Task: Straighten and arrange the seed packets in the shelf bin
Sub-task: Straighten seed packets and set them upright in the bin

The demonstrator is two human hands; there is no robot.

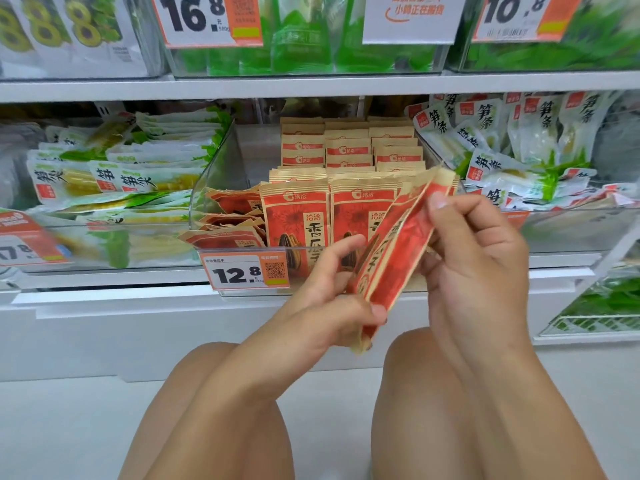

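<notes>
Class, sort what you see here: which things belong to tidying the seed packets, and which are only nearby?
Belongs to the job:
held seed packets
left hand
right hand
upright seed packets
fallen seed packets
clear shelf bin

Only nearby:
bamboo shoot packets
green packets
12.8 price tag

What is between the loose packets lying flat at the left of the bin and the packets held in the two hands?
In the head view, two upright seed packets stand at the bin's front between the flat packets and the held packets.
</notes>
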